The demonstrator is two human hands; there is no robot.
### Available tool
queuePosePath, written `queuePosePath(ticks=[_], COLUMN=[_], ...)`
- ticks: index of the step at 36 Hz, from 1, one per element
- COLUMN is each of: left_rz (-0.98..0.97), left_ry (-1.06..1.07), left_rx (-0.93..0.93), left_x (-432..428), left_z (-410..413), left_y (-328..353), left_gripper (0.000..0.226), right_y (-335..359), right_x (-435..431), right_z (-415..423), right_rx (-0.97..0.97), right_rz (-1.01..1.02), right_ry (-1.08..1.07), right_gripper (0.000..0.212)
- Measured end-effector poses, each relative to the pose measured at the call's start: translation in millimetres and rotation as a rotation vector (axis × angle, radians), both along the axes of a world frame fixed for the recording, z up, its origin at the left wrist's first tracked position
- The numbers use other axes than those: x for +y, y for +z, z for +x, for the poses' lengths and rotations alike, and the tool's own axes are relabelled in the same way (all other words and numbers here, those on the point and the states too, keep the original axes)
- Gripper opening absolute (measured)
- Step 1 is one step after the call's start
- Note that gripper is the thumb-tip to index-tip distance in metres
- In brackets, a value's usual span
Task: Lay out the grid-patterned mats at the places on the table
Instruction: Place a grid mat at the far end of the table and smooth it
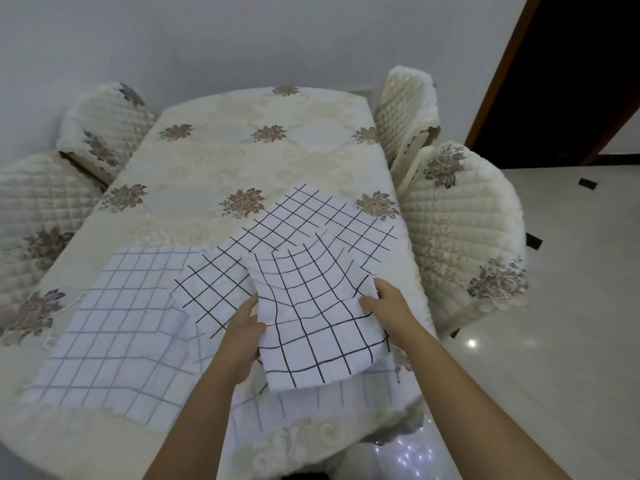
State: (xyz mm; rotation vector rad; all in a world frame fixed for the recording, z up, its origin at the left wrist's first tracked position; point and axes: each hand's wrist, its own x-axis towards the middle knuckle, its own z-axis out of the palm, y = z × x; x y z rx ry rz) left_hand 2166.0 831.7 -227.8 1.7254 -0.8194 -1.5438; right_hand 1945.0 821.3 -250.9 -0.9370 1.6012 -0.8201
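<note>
The held mat (311, 317) covers the middle of the dark-grid mat (311, 220) behind it and most of a pale mat (311, 400) below. The right hand (384, 306) loses its fingers under that mat's edge. The left hand (242, 337) hides its thumb there too, so its hold is unclear. Both forearms run off the bottom edge, and the left chair (31, 209) is cropped.

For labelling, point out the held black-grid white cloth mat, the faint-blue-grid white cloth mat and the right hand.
held black-grid white cloth mat (311, 320), head view, its centre.
faint-blue-grid white cloth mat (114, 334), head view, its middle.
right hand (388, 308), head view, its back.
</note>
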Motion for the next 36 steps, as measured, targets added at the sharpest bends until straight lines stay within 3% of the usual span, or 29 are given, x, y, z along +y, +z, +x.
queuePosePath(ticks=[12,19,27,36], left_rz=[-0.313,-0.344,-0.403,-0.428], left_ry=[-0.034,-0.093,-0.173,-0.255], left_rx=[-0.068,0.008,0.129,0.203], left_x=[24.7,33.5,30.7,-35.8], left_z=[-115.2,-197.8,-289.2,-379.1], left_y=[48.3,54.0,68.6,82.8], left_gripper=[0.051,0.06,0.053,0.056], right_y=[38.2,61.3,71.1,73.3], right_x=[35.1,65.0,84.5,35.0], right_z=[-117.9,-203.9,-288.3,-372.8], right_rx=[-0.211,-0.233,-0.256,-0.25], right_rz=[-0.171,-0.304,-0.368,-0.408], right_ry=[-0.199,-0.321,-0.43,-0.505], right_gripper=[0.025,0.023,0.023,0.025])
